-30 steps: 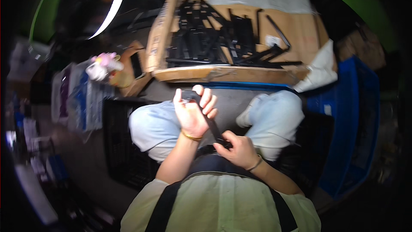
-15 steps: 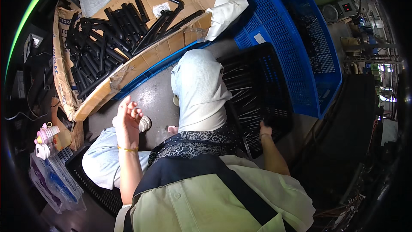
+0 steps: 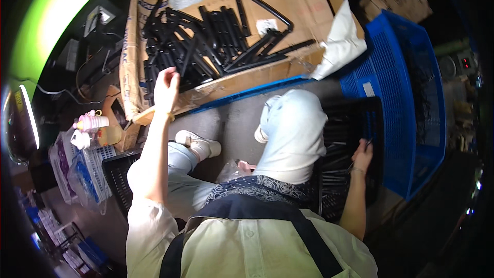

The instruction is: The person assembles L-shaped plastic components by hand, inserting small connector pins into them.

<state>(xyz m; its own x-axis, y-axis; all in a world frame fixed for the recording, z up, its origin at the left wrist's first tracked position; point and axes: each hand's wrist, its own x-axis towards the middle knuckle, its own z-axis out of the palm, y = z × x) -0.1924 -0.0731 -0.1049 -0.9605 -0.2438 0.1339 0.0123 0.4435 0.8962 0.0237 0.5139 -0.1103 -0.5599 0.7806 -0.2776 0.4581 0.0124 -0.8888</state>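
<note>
My left hand (image 3: 167, 90) reaches over the near left edge of a cardboard box (image 3: 247, 80). Its fingers are loosely bent and apart, next to a heap of black bent tubes (image 3: 200, 41), and nothing shows in them. On my right side, my right hand (image 3: 362, 157) is closed in a pinch on a thin dark rod (image 3: 369, 143) above a black crate (image 3: 377, 118). Inside that crate lie several thin, dark, long pieces (image 3: 337, 146), partly hidden by my knee.
A large blue perforated crate (image 3: 406, 108) stands at the right. White cloth (image 3: 342, 44) hangs over the box's right corner. A pink-topped bottle (image 3: 92, 122) and a plastic basket (image 3: 100, 159) sit at the left, near another black crate (image 3: 117, 175). My legs are between box and crate.
My left hand has moved forward to the tubes in the box. My right hand has lifted from the black crate's side with the thin rod showing. The whole view has shifted left.
</note>
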